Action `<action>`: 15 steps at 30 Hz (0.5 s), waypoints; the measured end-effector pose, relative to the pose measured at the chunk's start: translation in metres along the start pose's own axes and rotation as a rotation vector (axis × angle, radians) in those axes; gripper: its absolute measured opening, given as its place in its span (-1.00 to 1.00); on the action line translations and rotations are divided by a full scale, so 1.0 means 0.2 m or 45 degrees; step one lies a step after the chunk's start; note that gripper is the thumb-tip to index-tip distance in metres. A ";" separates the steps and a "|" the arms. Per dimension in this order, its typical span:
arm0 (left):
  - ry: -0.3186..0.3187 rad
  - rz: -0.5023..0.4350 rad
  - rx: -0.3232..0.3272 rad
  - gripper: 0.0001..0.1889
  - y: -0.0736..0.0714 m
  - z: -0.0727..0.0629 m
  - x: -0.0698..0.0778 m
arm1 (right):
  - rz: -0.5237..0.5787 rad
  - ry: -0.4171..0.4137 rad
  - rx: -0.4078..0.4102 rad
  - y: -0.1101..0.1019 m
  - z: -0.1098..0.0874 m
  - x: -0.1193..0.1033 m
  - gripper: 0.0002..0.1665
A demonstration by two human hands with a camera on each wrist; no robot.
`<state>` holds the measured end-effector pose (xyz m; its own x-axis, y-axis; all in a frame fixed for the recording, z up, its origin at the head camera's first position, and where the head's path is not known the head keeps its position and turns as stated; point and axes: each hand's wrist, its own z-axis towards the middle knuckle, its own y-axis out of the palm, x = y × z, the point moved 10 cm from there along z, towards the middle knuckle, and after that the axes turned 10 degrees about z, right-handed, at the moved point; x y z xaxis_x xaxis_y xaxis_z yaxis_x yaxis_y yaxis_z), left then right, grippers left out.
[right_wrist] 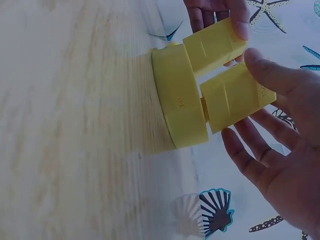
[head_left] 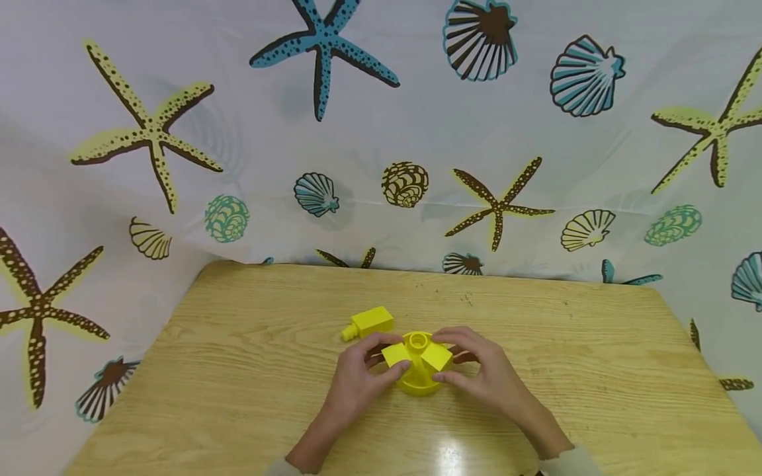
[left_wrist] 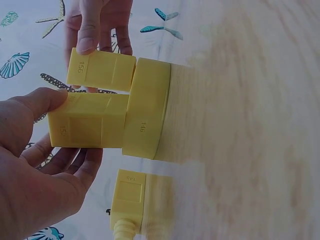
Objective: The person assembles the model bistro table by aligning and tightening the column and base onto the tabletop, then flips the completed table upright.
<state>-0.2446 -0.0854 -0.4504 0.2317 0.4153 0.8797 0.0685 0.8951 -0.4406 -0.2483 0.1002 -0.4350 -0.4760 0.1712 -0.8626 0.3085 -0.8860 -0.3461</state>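
Light wood-grain table [head_left: 238,370], glare patch on near side. Directly on it: round yellow base [head_left: 420,390], sitting flat, and yellow block [head_left: 374,320], lying just beyond base to the left, narrow ridged end pointing left.

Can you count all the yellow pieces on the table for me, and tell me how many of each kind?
Round base: 1
Held blocks: 2
Loose block lying down: 1
Total: 4 yellow pieces

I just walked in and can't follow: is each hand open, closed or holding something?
Left hand: holding the left yellow block.
Right hand: holding the right yellow block.
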 end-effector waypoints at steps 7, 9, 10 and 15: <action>0.000 -0.007 -0.006 -0.62 0.01 0.00 0.00 | 0.120 0.077 -0.081 -0.02 0.01 0.03 -0.45; 0.005 -0.007 -0.008 -0.62 0.01 0.00 0.00 | 0.189 0.096 -0.109 -0.02 0.01 0.04 -0.48; 0.013 -0.006 -0.008 -0.62 0.01 0.00 0.00 | 0.214 0.102 -0.115 -0.02 0.01 0.04 -0.49; 0.004 -0.005 -0.004 -0.62 0.00 0.00 0.00 | 0.187 0.136 -0.051 -0.03 0.02 0.06 -0.56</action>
<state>-0.2439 -0.0856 -0.4507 0.2348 0.4112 0.8808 0.0726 0.8961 -0.4378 -0.2592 0.1055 -0.4417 -0.3338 0.0884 -0.9385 0.4017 -0.8873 -0.2265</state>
